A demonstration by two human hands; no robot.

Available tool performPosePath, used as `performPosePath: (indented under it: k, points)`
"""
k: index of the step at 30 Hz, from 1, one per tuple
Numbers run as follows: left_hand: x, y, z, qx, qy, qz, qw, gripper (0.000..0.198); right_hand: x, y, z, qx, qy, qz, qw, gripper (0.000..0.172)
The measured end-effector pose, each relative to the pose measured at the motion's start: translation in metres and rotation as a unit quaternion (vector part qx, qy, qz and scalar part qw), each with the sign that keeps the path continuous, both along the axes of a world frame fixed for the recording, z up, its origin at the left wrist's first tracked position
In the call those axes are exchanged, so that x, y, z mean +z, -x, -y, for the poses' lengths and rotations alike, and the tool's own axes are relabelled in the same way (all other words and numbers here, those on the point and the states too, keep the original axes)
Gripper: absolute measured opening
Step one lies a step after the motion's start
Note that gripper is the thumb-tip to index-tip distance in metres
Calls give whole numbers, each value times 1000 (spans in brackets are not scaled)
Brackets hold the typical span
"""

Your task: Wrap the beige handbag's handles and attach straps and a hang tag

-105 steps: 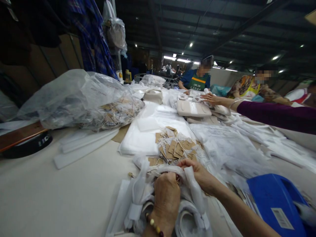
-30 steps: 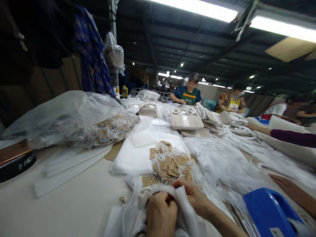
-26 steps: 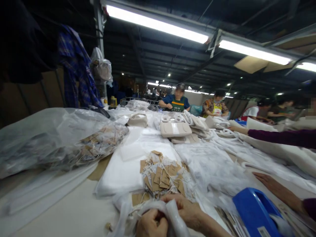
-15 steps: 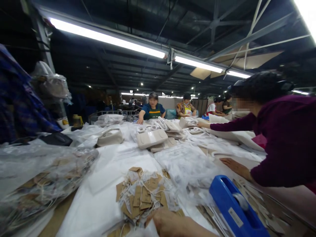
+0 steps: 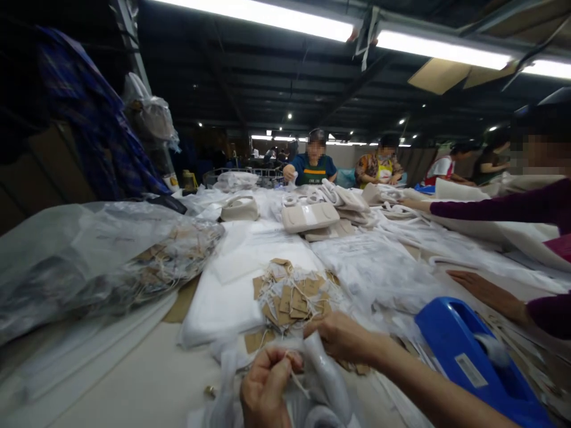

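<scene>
My left hand (image 5: 264,386) is at the bottom centre, its fingers pinched on a thin white string (image 5: 298,381) over a white wrapped bag (image 5: 328,383). My right hand (image 5: 341,336) lies just right of it, fingers curled on the white wrapping of the same bag. Right behind both hands is a heap of brown paper tags with white strings (image 5: 292,294), lying on a flat white packet (image 5: 223,297).
A blue tape dispenser (image 5: 473,356) stands at the right. A clear plastic sack of tags (image 5: 102,255) fills the left. A person in a purple sleeve (image 5: 499,205) leans over the table from the right, one hand (image 5: 486,291) flat near the dispenser. Cream bags (image 5: 310,215) and other workers are farther back.
The view swung up and to the right, then came back down, so both hands show again. My left hand now pinches a string. The person in purple leaned in from the right.
</scene>
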State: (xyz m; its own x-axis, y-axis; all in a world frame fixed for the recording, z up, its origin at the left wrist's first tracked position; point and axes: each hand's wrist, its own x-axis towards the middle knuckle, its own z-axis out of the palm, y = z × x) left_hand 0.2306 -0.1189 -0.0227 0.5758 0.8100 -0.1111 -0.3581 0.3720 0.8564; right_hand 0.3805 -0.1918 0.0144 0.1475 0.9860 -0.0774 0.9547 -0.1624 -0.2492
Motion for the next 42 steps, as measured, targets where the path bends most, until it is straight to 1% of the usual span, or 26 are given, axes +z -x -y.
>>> performPosePath:
  k: [2, 5, 7, 10, 12, 14, 15, 17, 19, 21, 22, 24, 26, 28, 29, 30, 31, 32, 33, 34, 35, 36, 37, 38, 39, 42]
  points:
    - [6, -1, 1, 2, 39, 11, 999, 14, 8, -7, -6, 9, 14, 0, 1000, 27]
    - [9, -1, -2, -5, 75, 7, 997, 18, 21, -12, -23, 24, 30, 24, 999, 21]
    - [10, 0, -4, 8, 93, 6, 996, 24, 31, -9, -36, 35, 43, 45, 997, 14]
    - [10, 0, -5, 48, 113, 0, 992, 31, 50, 5, -47, 48, 63, 74, 994, 11]
    - [10, -2, -4, 56, 110, -8, 992, 31, 64, 20, -46, 50, 80, 103, 990, 13]
    - [9, -3, -3, 49, 94, -17, 994, 28, 75, 36, -40, 46, 99, 137, 984, 16]
    - [8, -3, -2, 42, 87, -22, 995, 27, 80, 42, -36, 37, 106, 150, 982, 18]
    - [7, -4, -2, 26, 76, -25, 996, 25, 87, 51, -28, -7, 116, 159, 980, 21]
    - [7, -3, -2, 9, 67, -26, 997, 24, 90, 56, -23, -60, 114, 154, 980, 20]
    - [6, -3, -2, 0, 47, -32, 998, 23, 91, 58, -23, -86, 113, 159, 977, 20]
    - [5, -3, -3, -6, 36, -38, 999, 23, 90, 60, -24, -81, 110, 165, 977, 20]
    - [4, -3, -3, -19, 18, -48, 999, 21, 90, 65, -31, -47, 104, 175, 978, 19]
    - [4, -3, -3, -31, 10, -47, 998, 18, 89, 70, -38, -13, 97, 171, 980, 14]
    - [4, -2, -2, -38, 9, -40, 998, 14, 87, 73, -41, -29, 95, 137, 986, 9]
    - [5, -1, -2, -39, 12, -36, 999, 13, 85, 73, -40, -57, 95, 97, 989, 7]
    - [6, -1, -2, -39, 17, -35, 999, 13, 82, 71, -36, -99, 98, 32, 990, 9]
    - [6, 0, -2, -36, 23, -33, 999, 14, 78, 69, -30, -148, 104, -58, 982, 10]
    - [7, 0, -2, -32, 30, -32, 999, 15, 73, 67, -22, -200, 107, -162, 960, 10]
    - [8, 0, -2, -26, 36, -33, 998, 15, 67, 64, -14, -248, 110, -270, 924, 7]
    - [9, 1, -2, -21, 40, -36, 998, 16, 61, 62, -5, -290, 109, -368, 877, 4]
    - [10, 1, -2, -16, 44, -40, 998, 16, 54, 61, 3, -322, 101, -447, 829, 5]
    - [11, 1, -2, -13, 49, -43, 998, 16, 47, 60, 10, -341, 84, -507, 787, 9]
    - [11, 1, -3, -13, 56, -43, 997, 16, 41, 60, 16, -350, 64, -549, 757, 14]
    - [11, 1, -3, -13, 62, -39, 997, 17, 36, 61, 20, -351, 43, -578, 735, 18]
    - [11, 2, -3, -13, 66, -31, 997, 18, 31, 61, 22, -350, 24, -598, 721, 21]
    - [10, 4, -2, -3, 73, -10, 997, 24, 24, 62, 22, -346, -14, -624, 701, 26]
